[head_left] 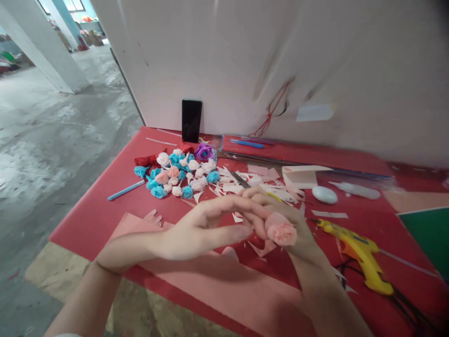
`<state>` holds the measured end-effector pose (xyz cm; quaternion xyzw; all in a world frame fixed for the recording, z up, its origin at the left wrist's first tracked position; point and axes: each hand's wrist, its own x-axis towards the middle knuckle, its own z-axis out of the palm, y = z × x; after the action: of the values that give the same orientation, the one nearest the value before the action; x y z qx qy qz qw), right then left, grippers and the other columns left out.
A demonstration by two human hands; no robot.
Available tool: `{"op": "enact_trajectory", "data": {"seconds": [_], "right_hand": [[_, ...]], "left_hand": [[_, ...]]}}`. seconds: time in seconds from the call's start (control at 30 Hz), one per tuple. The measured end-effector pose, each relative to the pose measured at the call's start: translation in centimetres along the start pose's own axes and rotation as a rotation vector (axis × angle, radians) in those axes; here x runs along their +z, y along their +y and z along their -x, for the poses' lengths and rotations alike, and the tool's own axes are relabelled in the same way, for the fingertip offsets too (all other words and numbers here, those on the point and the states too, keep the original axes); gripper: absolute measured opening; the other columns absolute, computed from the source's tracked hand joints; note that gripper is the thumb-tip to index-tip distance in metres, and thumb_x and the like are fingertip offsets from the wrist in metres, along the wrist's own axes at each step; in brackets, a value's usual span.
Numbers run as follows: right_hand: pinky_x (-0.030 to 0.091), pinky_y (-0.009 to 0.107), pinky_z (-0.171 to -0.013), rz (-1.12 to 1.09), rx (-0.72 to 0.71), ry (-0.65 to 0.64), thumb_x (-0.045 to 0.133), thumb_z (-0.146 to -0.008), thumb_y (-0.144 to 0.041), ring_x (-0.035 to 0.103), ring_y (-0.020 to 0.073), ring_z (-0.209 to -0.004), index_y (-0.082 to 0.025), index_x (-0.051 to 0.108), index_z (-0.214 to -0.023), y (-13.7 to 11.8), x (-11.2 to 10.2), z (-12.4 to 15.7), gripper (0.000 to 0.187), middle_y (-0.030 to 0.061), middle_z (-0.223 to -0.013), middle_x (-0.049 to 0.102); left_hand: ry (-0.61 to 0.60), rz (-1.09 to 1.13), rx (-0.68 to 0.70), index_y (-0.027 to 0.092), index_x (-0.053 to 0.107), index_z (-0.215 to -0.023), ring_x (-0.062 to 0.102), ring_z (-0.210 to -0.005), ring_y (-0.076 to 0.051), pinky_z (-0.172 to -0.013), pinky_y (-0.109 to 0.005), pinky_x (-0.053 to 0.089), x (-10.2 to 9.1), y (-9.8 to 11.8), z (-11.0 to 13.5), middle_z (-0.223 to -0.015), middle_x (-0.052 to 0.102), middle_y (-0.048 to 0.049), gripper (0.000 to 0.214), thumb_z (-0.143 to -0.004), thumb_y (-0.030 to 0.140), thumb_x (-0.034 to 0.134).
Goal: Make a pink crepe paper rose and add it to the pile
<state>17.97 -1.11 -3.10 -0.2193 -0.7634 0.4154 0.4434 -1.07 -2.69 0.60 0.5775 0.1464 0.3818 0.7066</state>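
Observation:
A small pink paper rose (283, 232) is between my two hands over the table, its curled petals turned toward me. My left hand (206, 229) comes in from the left, its bent fingers reaching the rose's near side and its thumb lying lower, apart from the rose. Behind the flower is my right hand (277, 203), fingers curled, with its grip partly hidden by the rose and the left fingers. Just beyond the right fingers lie scissors (239, 179) among white paper scraps (224, 187). Under both hands spreads a pink paper sheet (224, 292).
Blue, white, pink and purple paper roses (175, 173) cluster at the left, near a blue pen (125, 190). A phone (191, 120) leans on the wall. On the right lie a yellow glue gun (365, 260), a glue bottle (358, 190) and a white oval object (324, 194).

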Motion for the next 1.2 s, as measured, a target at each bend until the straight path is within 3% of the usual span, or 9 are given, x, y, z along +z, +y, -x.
{"op": "enact_trajectory", "data": {"seconds": [0.13, 0.27, 0.43, 0.63, 0.83, 0.97, 1.2], "right_hand": [[0.049, 0.035, -0.075, 0.004, 0.005, 0.027, 0.047, -0.092, -0.04, 0.053, 0.0184, -0.079, -0.027, 0.061, -0.077, -0.1, 0.0, 0.1, 0.025, 0.0008, -0.075, 0.056], [0.048, 0.038, -0.075, 0.077, -0.024, 0.152, 0.046, -0.092, -0.042, 0.054, 0.0213, -0.081, -0.025, 0.061, -0.078, 0.1, 0.1, 0.2, 0.027, 0.003, -0.075, 0.059], [0.049, 0.035, -0.072, 0.193, 0.156, 0.299, 0.048, -0.09, -0.052, 0.057, 0.0201, -0.075, -0.023, 0.062, -0.07, -0.3, 0.6, -0.1, 0.038, 0.0027, -0.072, 0.061], [0.051, 0.031, -0.072, 0.148, 0.222, 0.306, 0.05, -0.092, -0.042, 0.061, 0.0183, -0.075, -0.021, 0.06, -0.063, -1.5, 1.7, -0.5, 0.037, 0.0012, -0.069, 0.062], [0.047, 0.026, -0.065, 0.036, 0.288, 0.325, 0.052, -0.091, -0.029, 0.056, 0.0134, -0.065, -0.02, 0.059, -0.063, -2.1, 2.3, -0.2, 0.03, -0.0011, -0.064, 0.059], [0.043, 0.025, -0.059, -0.175, 0.355, 0.299, 0.056, -0.089, -0.038, 0.052, 0.0119, -0.06, -0.02, 0.063, -0.066, -1.4, 2.5, 0.3, 0.03, -0.0008, -0.064, 0.058], [0.042, 0.027, -0.057, -0.382, 0.388, 0.247, 0.062, -0.083, -0.051, 0.047, 0.0104, -0.05, -0.021, 0.066, -0.062, -0.5, 2.6, 0.2, 0.037, -0.0021, -0.053, 0.055]], "left_hand": [[0.025, 0.017, 0.023, 0.019, 0.059, -0.103, 0.06, -0.086, -0.01, -0.08, -0.024, 0.051, 0.0, -0.5, 0.0, -0.089, 0.06, -0.0019, 0.022, -0.086, 0.006, 0.053], [0.116, -0.032, 0.074, 0.017, 0.059, -0.099, 0.059, -0.086, -0.012, -0.082, -0.026, 0.05, -0.7, -1.4, -0.6, -0.086, 0.06, -0.0023, 0.017, -0.086, 0.009, 0.054], [0.243, -0.324, 0.204, 0.019, 0.067, -0.088, 0.059, -0.085, -0.013, -0.083, -0.029, 0.047, -1.9, -2.6, -1.8, -0.086, 0.064, -0.002, 0.007, -0.082, 0.017, 0.063], [0.338, -0.441, 0.33, 0.027, 0.075, -0.083, 0.06, -0.077, -0.012, -0.073, -0.027, 0.048, -2.7, -3.6, -2.2, -0.08, 0.065, -0.0001, 0.011, -0.075, 0.019, 0.073], [0.363, -0.355, 0.225, 0.027, 0.077, -0.075, 0.059, -0.071, -0.012, -0.067, -0.028, 0.05, -2.1, -3.2, -2.1, -0.074, 0.064, -0.0002, 0.007, -0.073, 0.021, 0.074], [0.259, -0.104, 0.088, 0.021, 0.076, -0.069, 0.061, -0.059, -0.01, -0.061, -0.026, 0.054, -1.6, -3.0, -2.1, -0.073, 0.062, -0.0005, 0.008, -0.076, 0.024, 0.073], [0.166, 0.105, -0.062, 0.016, 0.075, -0.07, 0.065, -0.056, -0.01, -0.074, -0.027, 0.055, -1.8, -3.6, -1.7, -0.065, 0.067, 0.0001, 0.014, -0.079, 0.027, 0.071]]}}
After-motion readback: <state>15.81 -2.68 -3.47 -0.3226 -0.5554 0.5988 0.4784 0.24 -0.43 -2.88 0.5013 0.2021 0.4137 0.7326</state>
